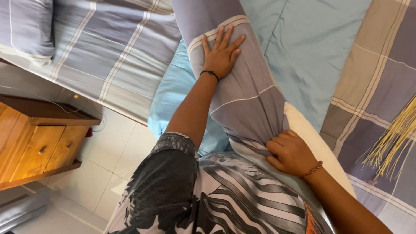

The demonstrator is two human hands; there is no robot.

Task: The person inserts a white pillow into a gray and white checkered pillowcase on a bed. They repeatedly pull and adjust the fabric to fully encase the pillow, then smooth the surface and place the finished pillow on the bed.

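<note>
A pillow in a grey-lavender checked pillowcase (242, 104) lies lengthwise in front of me on the bed. My left hand (222, 54) rests flat on its far part, fingers spread, a black band at the wrist. My right hand (291, 152) is closed on the near open edge of the pillowcase, pinching the fabric. The cream pillow (312, 143) shows bare just right of that hand. A bead bracelet circles the right wrist.
A light blue sheet (303, 47) covers the bed, with a checked quilt (381, 86) at right and straw broom bristles (396, 138) over it. A second bed (108, 56) stands at upper left. A wooden bedside cabinet (39, 143) sits on white floor tiles at left.
</note>
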